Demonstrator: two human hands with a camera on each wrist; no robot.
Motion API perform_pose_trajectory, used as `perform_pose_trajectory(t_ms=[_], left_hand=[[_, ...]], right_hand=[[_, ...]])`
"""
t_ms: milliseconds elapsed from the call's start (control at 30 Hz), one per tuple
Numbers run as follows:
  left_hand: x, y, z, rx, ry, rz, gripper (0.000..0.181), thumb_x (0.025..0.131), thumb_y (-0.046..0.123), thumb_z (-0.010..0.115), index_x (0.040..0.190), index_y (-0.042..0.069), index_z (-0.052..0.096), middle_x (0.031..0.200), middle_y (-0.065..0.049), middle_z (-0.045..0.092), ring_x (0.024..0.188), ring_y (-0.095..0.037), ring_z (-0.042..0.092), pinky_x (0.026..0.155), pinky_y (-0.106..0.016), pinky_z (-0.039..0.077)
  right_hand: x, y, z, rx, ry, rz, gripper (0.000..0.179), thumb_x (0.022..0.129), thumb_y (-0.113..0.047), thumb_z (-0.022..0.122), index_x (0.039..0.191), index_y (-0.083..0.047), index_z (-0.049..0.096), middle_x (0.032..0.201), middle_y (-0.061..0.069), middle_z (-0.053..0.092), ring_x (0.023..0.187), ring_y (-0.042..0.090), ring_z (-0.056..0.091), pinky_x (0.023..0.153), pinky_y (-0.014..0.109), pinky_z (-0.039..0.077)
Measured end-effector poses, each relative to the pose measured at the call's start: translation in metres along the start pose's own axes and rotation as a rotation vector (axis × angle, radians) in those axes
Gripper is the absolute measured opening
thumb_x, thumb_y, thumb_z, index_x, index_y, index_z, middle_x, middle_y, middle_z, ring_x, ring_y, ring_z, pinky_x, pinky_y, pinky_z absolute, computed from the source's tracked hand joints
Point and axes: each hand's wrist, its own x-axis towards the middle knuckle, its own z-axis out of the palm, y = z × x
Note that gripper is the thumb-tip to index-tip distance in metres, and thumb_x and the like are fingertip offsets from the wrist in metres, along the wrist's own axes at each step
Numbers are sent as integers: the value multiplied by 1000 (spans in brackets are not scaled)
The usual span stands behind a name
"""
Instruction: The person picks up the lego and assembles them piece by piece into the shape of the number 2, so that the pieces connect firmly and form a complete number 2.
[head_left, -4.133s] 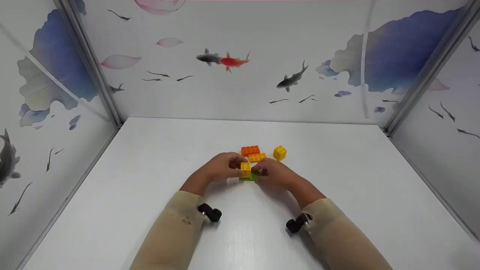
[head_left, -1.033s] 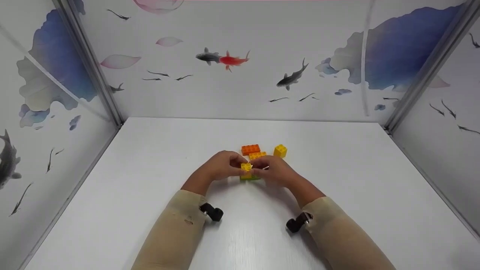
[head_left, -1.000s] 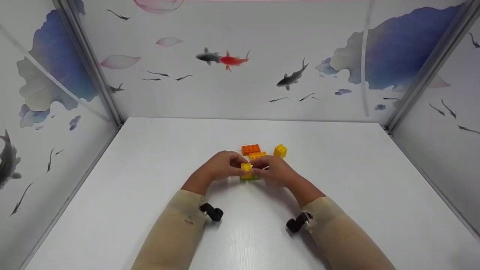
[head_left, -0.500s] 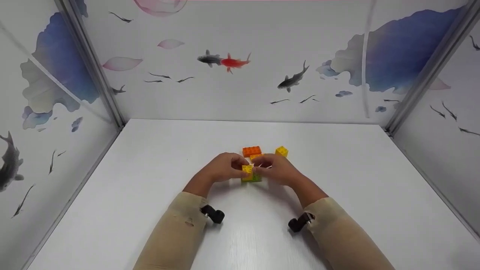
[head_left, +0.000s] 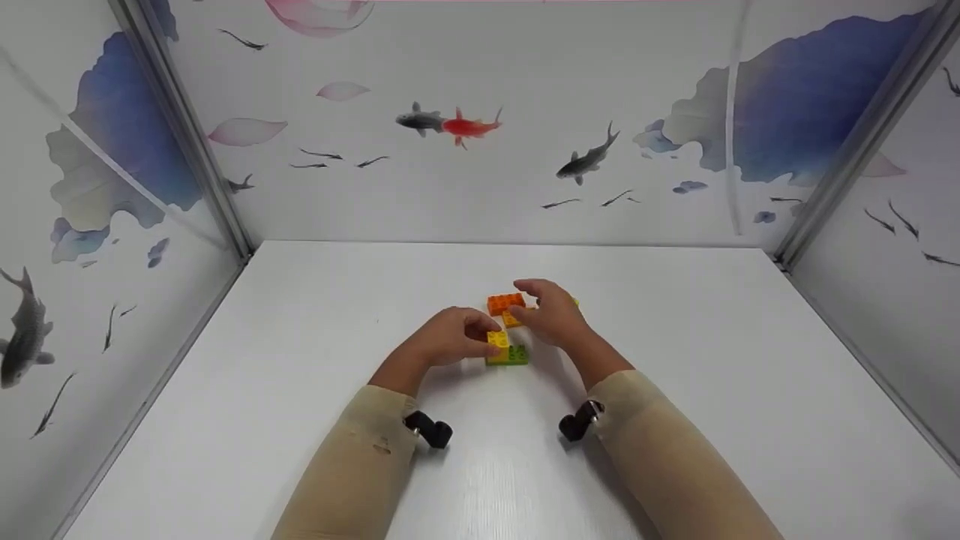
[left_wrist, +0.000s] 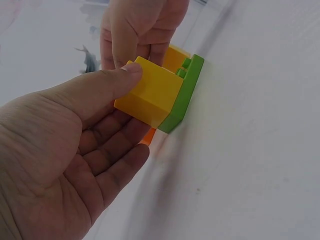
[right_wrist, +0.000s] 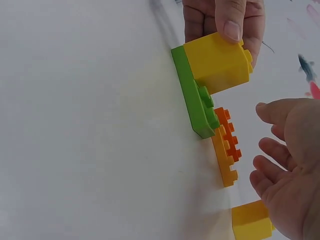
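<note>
On the bench (head_left: pixel 660 300), the left hand (head_left: pixel 450 337) is pinching a yellow block (right_wrist: pixel 217 60) atop the green brick (right_wrist: pixel 192 97).
Its grip is seemingly steadying both — the right hand (head_left: pixel 556 315), thumb spread, gripping nothing, is hovering near the orange brick (head_left: pixel 505 304).

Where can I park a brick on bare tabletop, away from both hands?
Bare white tabletop: between left sleeve and left wall; between right sleeve and right wall. Crowded: the middle, where left hand, stacked yellow block, green brick, amber brick, orange brick, loose yellow block and right hand cluster.
</note>
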Motion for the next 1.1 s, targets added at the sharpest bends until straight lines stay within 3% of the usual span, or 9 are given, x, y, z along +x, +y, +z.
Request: perform_pose_trajectory(t_ms=[200,633,900,1100], left_hand=[[0,0,0,-6,2,0,33,93,35,85,124,29,76,117,8,74,112,-16,67,108,-39,58],[1,-1,0,-31,-8,-4,31,93,35,85,122,29,76,115,8,74,110,-16,68,107,-39,57],[1,-4,0,-27,-1,-8,32,92,38,85,121,29,76,114,8,74,108,-17,67,103,-38,58],[1,-5,-1,-28,-4,-21,33,92,39,86,122,31,76,115,9,74,109,-16,67,104,-38,58]], right_hand=[[15,-5,7,-70,-42,61,60,103,-32,74,158,-23,53,170,8,44,158,32,41,129,52,37],[33,-6,16,-112,-81,150,47,108,-23,66,154,-19,58,161,7,54,148,29,51,129,47,39],[36,0,16,-166,-54,62,45,108,-25,66,152,-15,60,160,9,54,150,30,49,131,47,36],[39,2,16,-143,-39,69,45,109,-28,65,152,-15,60,156,7,56,145,28,52,130,46,38]])
